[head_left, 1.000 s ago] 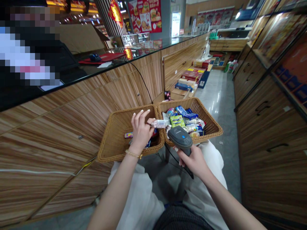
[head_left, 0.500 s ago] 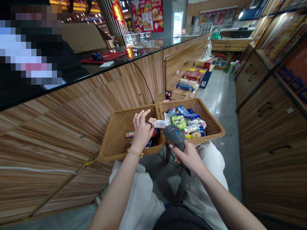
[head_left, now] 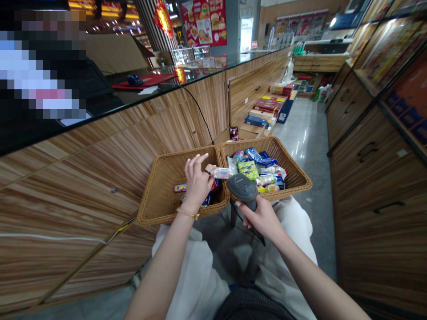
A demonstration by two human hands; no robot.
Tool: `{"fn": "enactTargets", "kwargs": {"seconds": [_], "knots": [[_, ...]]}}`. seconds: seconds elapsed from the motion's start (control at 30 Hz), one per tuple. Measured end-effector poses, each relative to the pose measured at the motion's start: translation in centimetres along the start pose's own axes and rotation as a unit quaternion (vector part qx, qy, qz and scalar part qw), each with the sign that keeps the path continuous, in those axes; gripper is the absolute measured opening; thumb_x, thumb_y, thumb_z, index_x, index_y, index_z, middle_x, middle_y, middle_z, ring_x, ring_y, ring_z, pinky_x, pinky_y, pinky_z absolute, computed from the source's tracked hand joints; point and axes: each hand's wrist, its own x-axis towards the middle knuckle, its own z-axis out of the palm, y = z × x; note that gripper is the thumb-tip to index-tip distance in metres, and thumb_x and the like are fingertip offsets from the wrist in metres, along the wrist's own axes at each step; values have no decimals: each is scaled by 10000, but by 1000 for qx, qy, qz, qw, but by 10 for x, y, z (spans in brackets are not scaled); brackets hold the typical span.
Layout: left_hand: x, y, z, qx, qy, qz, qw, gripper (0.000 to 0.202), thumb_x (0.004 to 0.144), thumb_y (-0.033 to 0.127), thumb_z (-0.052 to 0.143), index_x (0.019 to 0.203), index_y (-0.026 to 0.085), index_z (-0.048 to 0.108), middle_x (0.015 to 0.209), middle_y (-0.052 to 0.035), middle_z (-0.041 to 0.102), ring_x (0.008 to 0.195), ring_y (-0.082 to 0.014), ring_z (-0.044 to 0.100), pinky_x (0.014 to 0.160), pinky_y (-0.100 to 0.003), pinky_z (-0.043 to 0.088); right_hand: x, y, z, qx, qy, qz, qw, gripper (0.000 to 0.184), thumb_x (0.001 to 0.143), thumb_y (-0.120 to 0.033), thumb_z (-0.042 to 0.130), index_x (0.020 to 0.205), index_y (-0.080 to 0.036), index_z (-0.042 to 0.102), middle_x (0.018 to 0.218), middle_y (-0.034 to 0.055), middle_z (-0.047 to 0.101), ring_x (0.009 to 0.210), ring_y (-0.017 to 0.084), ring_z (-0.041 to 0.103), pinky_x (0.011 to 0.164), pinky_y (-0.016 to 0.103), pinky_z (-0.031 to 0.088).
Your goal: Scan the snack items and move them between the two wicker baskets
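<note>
My left hand [head_left: 196, 183] is above the nearly bare left wicker basket [head_left: 158, 173], with its fingertips at the end of a small clear plastic bottle [head_left: 222, 173]. The bottle lies sideways, just above the gap between the baskets. My right hand [head_left: 262, 218] grips a grey handheld barcode scanner [head_left: 243, 189], whose head points towards the bottle. Behind it, the right wicker basket [head_left: 283, 153] is full of snack packets and small bottles [head_left: 248, 169]. A few packets [head_left: 180, 188] lie in the left basket, partly hidden by my left hand.
A wood-panelled counter [head_left: 100, 191] with a dark glass top runs along the left, and a person in dark clothing [head_left: 40, 66] stands beyond it. Wooden cabinets [head_left: 376, 213] line the right side of a tiled aisle [head_left: 300, 142]. Stacked boxes [head_left: 263, 111] sit farther along the counter.
The scanner in my right hand has moved slightly left, closer to the bottle. My left hand and the bottle have stayed nearly in place.
</note>
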Motion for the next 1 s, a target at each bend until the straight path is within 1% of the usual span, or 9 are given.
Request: {"fn": "enactTargets", "kwargs": {"seconds": [0.13,0.2,0.33,0.43,0.5,0.6,0.8,0.9,1.0], "knots": [[0,1,-1,-1,6,-12,1000,244,866,187,723,1099,241,673,1497,-119,519,1445,-349,415,1241,-603,286,-1,0,0,2,-2,3,1000,178,877,-393,637,826,-246,550,458,-29,646,390,200,650,429,258,479],[0,1,-1,-9,16,-44,999,249,847,205,750,1076,231,653,1473,-132,527,1426,-359,434,1231,-605,294,-2,1,-1,2,-1,-1,1000,183,880,-399,633,822,-247,550,458,-27,646,387,201,647,429,262,480],[-1,-2,-1,-29,65,-129,989,292,817,253,793,1035,207,604,1418,-160,525,1369,-372,469,1174,-589,363,-4,5,-4,3,7,-3,1000,194,880,-404,640,809,-247,552,468,-17,660,394,205,651,437,269,491],[-1,-6,1,-38,94,-168,981,362,807,265,804,1089,204,585,1412,-158,504,1351,-363,466,1161,-571,374,-6,7,-5,4,13,-2,1000,205,885,-407,640,795,-244,554,469,-14,659,399,203,651,447,269,504],[-1,-7,1,-41,99,-175,979,416,812,287,807,1149,207,576,1418,-153,494,1349,-356,462,1164,-559,365,-7,8,-5,1,15,-4,1000,212,892,-412,637,795,-241,555,469,-13,661,398,201,648,450,266,503],[-1,-6,2,-46,89,-169,980,426,834,311,795,1184,212,572,1421,-151,488,1351,-347,460,1170,-547,352,-8,9,-7,-3,18,-11,1000,220,898,-415,636,789,-240,558,469,-10,664,400,198,648,463,264,503],[1,-1,3,-49,46,-143,987,351,860,305,766,1165,221,614,1403,-151,510,1340,-348,470,1152,-540,368,-14,15,-11,3,17,-15,1000,230,892,-412,636,757,-243,558,471,-6,664,405,195,650,458,261,496],[7,5,5,-53,10,-108,993,334,862,304,764,1165,238,641,1409,-139,524,1351,-344,463,1160,-533,361,-19,19,-13,17,6,-15,1000,211,898,-411,633,817,-219,602,481,-3,668,402,190,647,446,256,498],[18,13,8,-60,-32,-58,996,323,885,324,744,1187,249,662,1427,-125,531,1353,-331,460,1175,-521,353,-23,23,-15,27,-4,-15,1000,211,894,-399,646,897,-188,647,491,-5,669,400,183,641,443,254,501]]}}
